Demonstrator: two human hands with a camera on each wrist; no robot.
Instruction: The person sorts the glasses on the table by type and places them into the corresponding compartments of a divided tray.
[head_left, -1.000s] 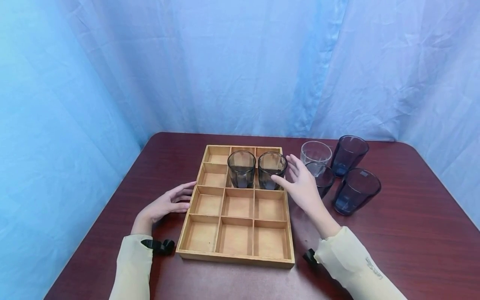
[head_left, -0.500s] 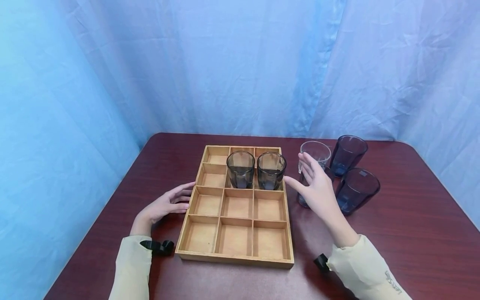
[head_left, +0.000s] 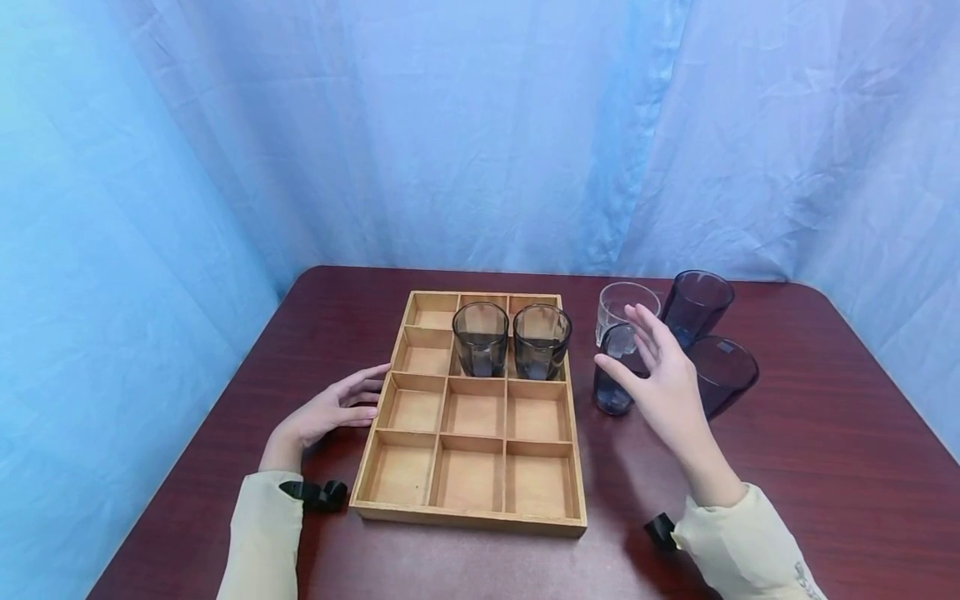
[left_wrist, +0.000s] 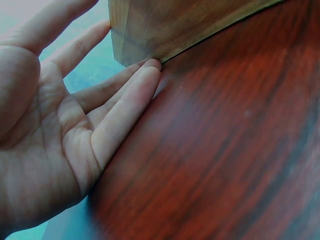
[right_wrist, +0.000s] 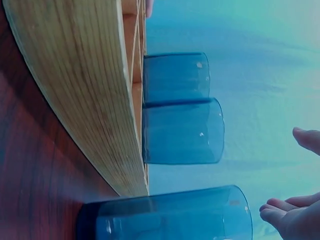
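Observation:
A wooden tray [head_left: 472, 520] divided into square compartments lies on the table. Two smoky glasses [head_left: 480, 337] stand side by side in its second row from the back, in the middle and right compartments. Straight fingers of my left hand [head_left: 318, 418] touch the tray's left wall, as the left wrist view also shows. My right hand [head_left: 667, 392] hovers right of the tray, thumb and fingers spread, holding nothing. Closest to it stands a dark tinted glass [head_left: 612, 393], partly hidden by the fingers; in the right wrist view this glass [right_wrist: 175, 215] is apart from the fingertips.
Behind the right hand are a clear glass [head_left: 626, 302] and two taller dark glasses, one farther back [head_left: 699, 302] and one nearer [head_left: 726, 367], partly covered by the hand. Blue curtains [head_left: 480, 142] hang behind the dark red table [head_left: 847, 433].
My right hand has let go of the right glass in the tray and moved right, over to the loose glasses. My left hand stays at the tray's side.

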